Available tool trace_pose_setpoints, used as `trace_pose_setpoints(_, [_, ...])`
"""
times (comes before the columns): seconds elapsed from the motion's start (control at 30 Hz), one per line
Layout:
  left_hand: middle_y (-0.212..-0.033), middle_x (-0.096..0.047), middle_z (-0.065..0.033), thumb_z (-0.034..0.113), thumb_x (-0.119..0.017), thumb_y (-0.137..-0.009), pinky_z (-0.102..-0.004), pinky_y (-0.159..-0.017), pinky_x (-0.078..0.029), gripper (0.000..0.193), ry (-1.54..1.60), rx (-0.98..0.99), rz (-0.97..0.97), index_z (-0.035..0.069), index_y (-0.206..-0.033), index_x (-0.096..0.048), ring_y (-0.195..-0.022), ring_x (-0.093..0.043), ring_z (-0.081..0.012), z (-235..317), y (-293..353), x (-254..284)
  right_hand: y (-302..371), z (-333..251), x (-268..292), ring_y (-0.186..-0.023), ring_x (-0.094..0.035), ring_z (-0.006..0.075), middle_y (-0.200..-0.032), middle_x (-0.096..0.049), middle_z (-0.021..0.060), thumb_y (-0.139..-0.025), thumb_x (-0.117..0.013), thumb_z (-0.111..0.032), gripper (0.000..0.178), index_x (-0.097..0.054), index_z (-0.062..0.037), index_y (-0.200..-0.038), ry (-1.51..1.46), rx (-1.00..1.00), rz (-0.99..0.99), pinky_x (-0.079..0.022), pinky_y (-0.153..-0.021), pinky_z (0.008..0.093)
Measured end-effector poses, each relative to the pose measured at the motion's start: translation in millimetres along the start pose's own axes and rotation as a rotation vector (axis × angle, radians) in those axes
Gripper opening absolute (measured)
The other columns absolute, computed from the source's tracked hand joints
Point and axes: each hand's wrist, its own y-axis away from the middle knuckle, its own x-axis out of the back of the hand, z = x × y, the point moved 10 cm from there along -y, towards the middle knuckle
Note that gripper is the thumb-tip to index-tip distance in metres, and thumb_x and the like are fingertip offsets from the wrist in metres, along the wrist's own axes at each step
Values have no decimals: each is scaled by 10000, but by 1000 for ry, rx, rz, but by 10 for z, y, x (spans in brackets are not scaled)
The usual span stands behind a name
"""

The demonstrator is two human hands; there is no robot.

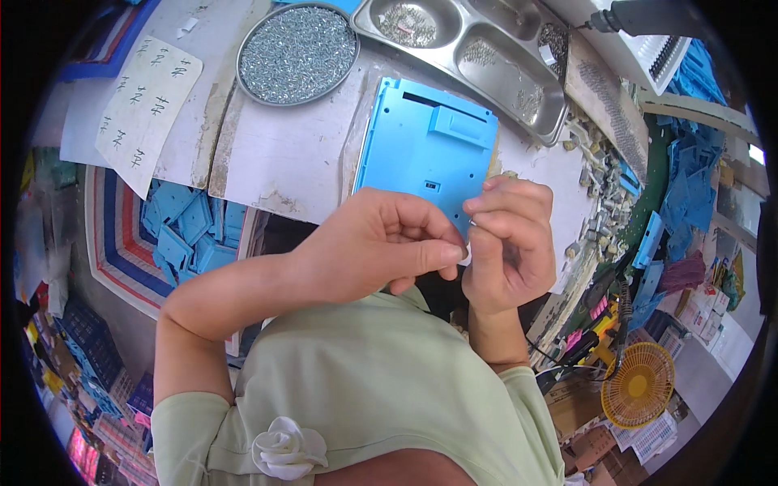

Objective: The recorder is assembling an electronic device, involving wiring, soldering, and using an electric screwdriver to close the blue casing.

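A flat blue plastic panel (397, 154) lies on the white work table, with a slot and a raised block near its far edge. Just in front of its near edge, both hands are raised close together. My right hand (515, 243) pinches a tiny shiny metal piece (473, 223) between thumb and fingertips; its exact kind is too small to tell. Fingers curled and thumb pressed to the index finger, my left hand (405, 243) is closed beside it. Whatever it may hold is hidden.
A round metal dish (298, 55) full of small silver parts stands far left of the panel. Beyond it is a steel compartment tray (454, 57). A dark powered tool (648, 18) juts in at upper right. Blue pieces fill a striped bag (138, 267); a yellow fan (639, 385) sits right.
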Motion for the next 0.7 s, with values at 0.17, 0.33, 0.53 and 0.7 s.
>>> trace_pose_setpoints(0.17, [-911, -730, -101, 129, -664, -1006, -215, -518, -461, 133, 203, -100, 58, 10, -1062, -685, -597, -589, -76, -85, -64, 35, 52, 60, 8, -911, -591, 266, -963, -720, 87, -785, -828, -60, 197, -704, -59, -938, -77, -36, 1, -519, -803, 380])
trace_pose_setpoints(0.33, [-899, -713, -88, 121, -651, -1010, -220, -521, -475, 138, 165, -150, 68, -4, -1061, -679, -609, -603, -86, -60, -50, 53, 118, -39, -13, -921, -583, 268, -1026, -717, 87, -773, -838, -80, 244, -730, -63, -991, 52, 41, -70, -514, -802, 380])
trace_pose_setpoints(0.53, [-891, -677, -36, 126, -665, -1003, -210, -565, -518, 135, -25, -354, 184, -4, -1030, -686, -713, -634, -72, 173, 99, 334, -56, 1, 153, -1086, -600, 298, -1234, -675, 159, -879, -738, -157, 416, -664, 21, -1247, 124, 124, -139, -515, -942, 432])
trace_pose_setpoints(0.7, [-796, -654, -71, 83, -720, -927, -282, -589, -485, 98, -752, -552, 324, -10, -938, -691, -684, -611, -109, 600, 85, 267, -1440, 789, 1179, -1272, -538, 221, -1452, -523, 158, -1005, -575, -125, 490, -461, 40, -1452, -118, -199, 268, -434, -1104, 399])
